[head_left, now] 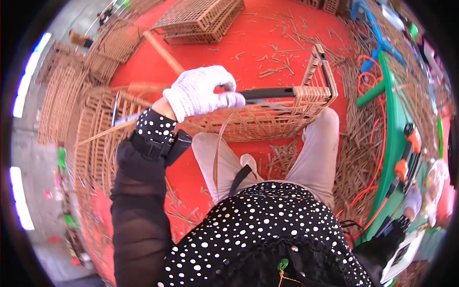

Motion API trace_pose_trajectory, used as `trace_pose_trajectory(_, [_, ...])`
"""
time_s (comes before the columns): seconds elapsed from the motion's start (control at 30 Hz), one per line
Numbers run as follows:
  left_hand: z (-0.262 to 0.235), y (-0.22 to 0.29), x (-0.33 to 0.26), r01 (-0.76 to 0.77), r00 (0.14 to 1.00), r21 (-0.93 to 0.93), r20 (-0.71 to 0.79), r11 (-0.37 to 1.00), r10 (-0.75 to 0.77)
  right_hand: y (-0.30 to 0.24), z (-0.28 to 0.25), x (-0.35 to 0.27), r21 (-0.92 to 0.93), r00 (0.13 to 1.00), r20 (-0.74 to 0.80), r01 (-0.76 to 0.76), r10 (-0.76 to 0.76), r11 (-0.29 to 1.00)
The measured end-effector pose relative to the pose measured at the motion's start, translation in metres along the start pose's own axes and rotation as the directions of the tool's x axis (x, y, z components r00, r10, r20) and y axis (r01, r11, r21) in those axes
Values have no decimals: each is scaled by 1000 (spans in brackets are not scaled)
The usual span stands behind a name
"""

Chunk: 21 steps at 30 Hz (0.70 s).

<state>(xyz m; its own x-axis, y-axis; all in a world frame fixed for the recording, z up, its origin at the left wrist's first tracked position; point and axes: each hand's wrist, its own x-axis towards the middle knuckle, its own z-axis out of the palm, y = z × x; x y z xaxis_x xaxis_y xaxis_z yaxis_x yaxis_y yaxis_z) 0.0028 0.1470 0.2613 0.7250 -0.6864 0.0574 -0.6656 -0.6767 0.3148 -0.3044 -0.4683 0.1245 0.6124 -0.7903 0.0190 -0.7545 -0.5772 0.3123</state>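
Observation:
A partly woven brown wicker basket (248, 125) rests between my knees, its dark bare rim bar (267, 93) facing up. My left hand (203, 93), in a white knit glove, is curled round the left part of that bar. Loose weaving strands (217, 153) hang down below it. Far out to the right, my gloved right hand (412, 200) reaches over a green table (394, 110). It is beside orange-and-black hand tools (412, 136); its fingers are too small and distorted to make out.
Wicker panels (103, 138) stack up at the left, and more woven baskets (198, 21) lie at the far side of the red floor cover (263, 28). Cut strips (358, 158) pile by the table. An orange hose (377, 158) coils there, near a blue stand (377, 36).

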Motion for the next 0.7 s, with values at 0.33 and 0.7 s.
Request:
trace_pose_trajectory(0.33, [8, 42, 38, -526, 706, 589, -100, 613, 701, -208, -135, -40, 631, 687, -628, 724, -365, 278])
trace_pose_trajectory(0.7, [1, 47, 37, -289, 426, 355, -784, 889, 452, -411, -222, -133, 827, 378, -551, 124, -744, -549])
